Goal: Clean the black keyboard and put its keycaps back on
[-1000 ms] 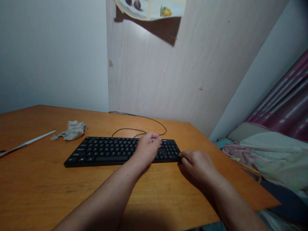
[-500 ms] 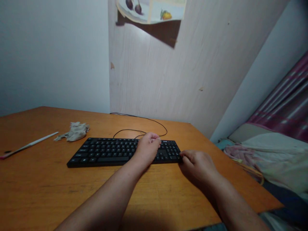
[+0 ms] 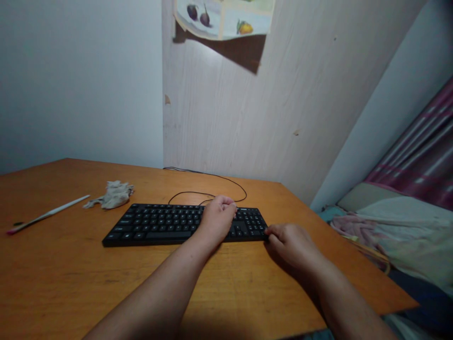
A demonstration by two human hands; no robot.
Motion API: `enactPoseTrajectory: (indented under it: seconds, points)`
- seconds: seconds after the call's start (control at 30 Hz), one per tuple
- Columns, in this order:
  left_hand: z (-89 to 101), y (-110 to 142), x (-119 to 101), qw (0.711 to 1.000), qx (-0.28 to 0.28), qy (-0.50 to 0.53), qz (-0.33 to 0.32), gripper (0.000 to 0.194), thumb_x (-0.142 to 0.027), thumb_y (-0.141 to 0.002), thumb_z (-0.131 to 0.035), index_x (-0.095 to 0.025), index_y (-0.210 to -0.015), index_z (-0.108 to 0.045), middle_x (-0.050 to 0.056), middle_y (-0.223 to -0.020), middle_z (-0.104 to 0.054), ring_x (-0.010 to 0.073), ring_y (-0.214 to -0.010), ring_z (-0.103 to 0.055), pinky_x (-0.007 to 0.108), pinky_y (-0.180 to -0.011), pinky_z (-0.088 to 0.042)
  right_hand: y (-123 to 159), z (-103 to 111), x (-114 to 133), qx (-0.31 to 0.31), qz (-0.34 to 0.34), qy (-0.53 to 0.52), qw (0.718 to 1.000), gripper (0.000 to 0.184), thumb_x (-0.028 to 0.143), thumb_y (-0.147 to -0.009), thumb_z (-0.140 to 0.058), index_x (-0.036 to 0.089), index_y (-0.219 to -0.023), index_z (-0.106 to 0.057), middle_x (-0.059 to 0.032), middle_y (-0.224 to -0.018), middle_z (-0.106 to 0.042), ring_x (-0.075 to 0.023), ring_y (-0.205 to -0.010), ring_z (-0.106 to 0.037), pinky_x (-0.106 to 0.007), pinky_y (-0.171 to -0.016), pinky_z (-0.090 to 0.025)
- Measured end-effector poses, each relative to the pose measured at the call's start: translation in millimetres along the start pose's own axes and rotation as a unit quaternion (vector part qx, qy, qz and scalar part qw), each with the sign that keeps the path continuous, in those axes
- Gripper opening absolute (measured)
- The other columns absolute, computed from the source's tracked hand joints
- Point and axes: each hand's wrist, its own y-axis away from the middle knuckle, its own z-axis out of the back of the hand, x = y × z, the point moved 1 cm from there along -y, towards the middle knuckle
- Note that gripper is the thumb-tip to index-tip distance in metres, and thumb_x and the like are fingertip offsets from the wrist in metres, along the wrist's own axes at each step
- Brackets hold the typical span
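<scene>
A black keyboard [image 3: 159, 224] lies flat on the wooden desk, its keys facing up. My left hand [image 3: 220, 218] is over its right half, fingers curled in and pressed together. Whatever those fingers may hold is hidden or too small to name. My right hand [image 3: 287, 238] rests on the desk at the keyboard's right end, with thumb and forefinger closed on the near right corner. Behind the keyboard a thin black cable [image 3: 231, 180] loops over the desk towards the wall.
On the left of the desk [image 3: 226, 288] are a crumpled grey cloth [image 3: 117, 194] and a slim brush [image 3: 53, 212] with a white handle. A painted sheet [image 3: 226, 21] hangs on the wall. Past the right edge lies bedding [image 3: 396, 222], beside a purple curtain [image 3: 421, 156].
The whole view has shifted slightly, with the desk items a little further right and down. Both hands keep almost the same places at the keyboard.
</scene>
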Motion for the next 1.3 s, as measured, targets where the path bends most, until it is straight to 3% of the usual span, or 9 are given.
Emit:
enactPoseTrajectory:
  seconds: [0.2,0.27,0.4,0.53,0.9,1.13,1.3]
  points:
    - [3.8,-3,0,0.999,-0.019,-0.026,-0.019,0.011,-0.028,-0.081,-0.061,-0.018,-0.083,-0.063,0.003,-0.074,-0.067,0.0152,-0.068,-0.062,0.025,-0.064,-0.045,-8,0,-11,-0.108,-0.075,-0.036,0.991,0.034,0.027,-0.091,-0.045,0.024,-0.111,-0.073,-0.0081,-0.108,-0.075,-0.0234,-0.095,-0.067,-0.029,-0.072,-0.042]
    - [6.2,-5,0,0.998,-0.022,-0.045,-0.028,0.013,-0.031,-0.082,-0.06,-0.018,-0.084,-0.063,0.003,-0.074,-0.067,0.0152,-0.068,-0.061,0.025,-0.064,-0.044,-12,-2,-13,-0.121,-0.105,-0.03,0.987,0.034,0.032,-0.093,-0.045,0.023,-0.109,-0.072,-0.0091,-0.101,-0.075,-0.0232,-0.089,-0.067,-0.029,-0.067,-0.039]
    - [10.5,-7,0,0.995,-0.037,-0.081,-0.051,0.015,-0.033,-0.082,-0.06,-0.019,-0.084,-0.063,0.002,-0.073,-0.066,0.0151,-0.067,-0.061,0.025,-0.064,-0.043,-17,-10,-18,-0.118,-0.134,-0.003,0.984,0.034,0.042,-0.096,-0.043,0.021,-0.087,-0.068,-0.0056,-0.075,-0.069,-0.018,-0.067,-0.059,-0.028,-0.057,-0.028]
    - [11.6,-4,-1,0.986,-0.053,-0.133,-0.081,0.013,-0.031,-0.082,-0.058,-0.019,-0.079,-0.062,0.0,-0.07,-0.064,0.0154,-0.067,-0.06,0.025,-0.063,-0.042,-21,-21,-24,-0.104,-0.133,0.003,0.986,0.041,0.048,-0.098,-0.041,0.021,-0.074,-0.06,-0.0041,-0.066,-0.063,-0.0161,-0.062,-0.053,-0.028,-0.055,-0.023]
    - [18.3,9,2,0.944,-0.039,-0.278,-0.174,0.028,-0.041,-0.091,-0.052,-0.022,-0.07,-0.052,-0.003,-0.063,-0.054,0.0135,-0.061,-0.05,0.025,-0.058,-0.032,-38,-44,-35,-0.032,-0.153,0.005,0.988,0.056,0.056,-0.1,-0.023,0.022,-0.083,-0.064,-0.0109,-0.086,-0.072,-0.0237,-0.082,-0.066,-0.029,-0.061,-0.034]
    - [25.5,1,-7,0.951,-0.107,-0.213,-0.199,0.031,-0.042,-0.091,-0.052,-0.021,-0.068,-0.051,-0.003,-0.064,-0.053,0.0136,-0.063,-0.051,0.025,-0.061,-0.035,-43,-50,-32,-0.014,-0.156,-0.009,0.988,0.062,0.057,-0.101,-0.019,0.021,-0.092,-0.07,-0.0135,-0.097,-0.075,-0.0266,-0.092,-0.068,-0.031,-0.065,-0.04]
    - [27.9,-6,-17,0.961,-0.16,-0.123,-0.191,0.026,-0.039,-0.088,-0.054,-0.021,-0.07,-0.054,-0.002,-0.066,-0.055,0.0142,-0.066,-0.052,0.025,-0.065,-0.039,-45,-52,-37,-0.037,-0.144,-0.046,0.988,0.066,0.059,-0.1,-0.019,0.021,-0.087,-0.07,-0.0137,-0.093,-0.075,-0.026,-0.09,-0.068,-0.03,-0.067,-0.041]
